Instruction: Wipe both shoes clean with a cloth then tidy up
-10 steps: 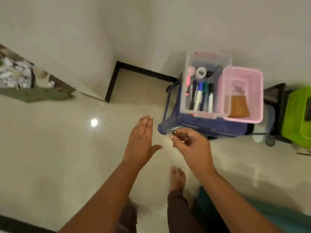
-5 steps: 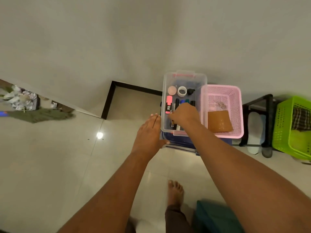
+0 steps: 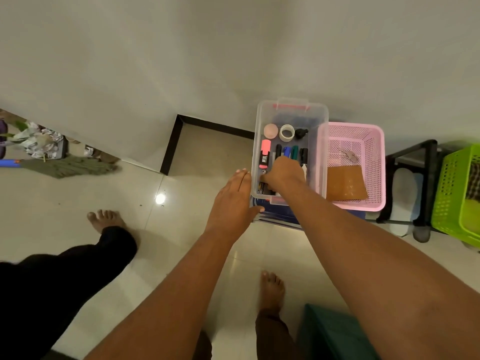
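An orange-brown cloth (image 3: 345,184) lies flat in the pink basket (image 3: 374,162). A pale shoe (image 3: 404,193) sits on the black rack (image 3: 428,162) to its right. My right hand (image 3: 283,172) reaches into the clear plastic box (image 3: 320,152) of markers. Its fingers are curled at the near-left corner, pinching a small dark object (image 3: 262,187). My left hand (image 3: 231,203) lies flat with straight fingers against the box's left wall.
Box and pink basket stand on a blue stool (image 3: 278,216) against the wall. A green basket (image 3: 452,203) is at the far right, a dark green block (image 3: 335,333) by my foot. A leg in black trousers (image 3: 78,268) stands left; a mop (image 3: 70,166) lies behind it.
My right hand carried the small dark object from in front of the stool into the clear box and went lower in it. My left hand came to the box's side. The black-trousered leg appeared.
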